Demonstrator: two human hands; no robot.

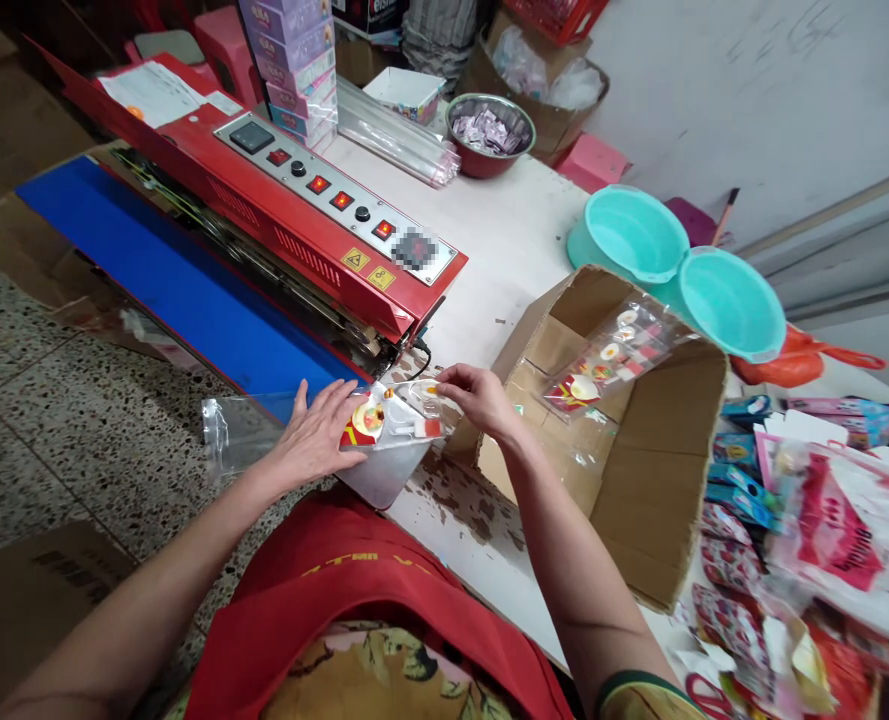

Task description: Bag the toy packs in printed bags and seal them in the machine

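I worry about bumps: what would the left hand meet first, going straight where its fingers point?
Likely the red machine, past the clear bag under the left hand, though depth is unclear.

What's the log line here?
left hand: spread on clear bag; right hand: at bag's right end; red machine: switches lit; carton: packed bag inside
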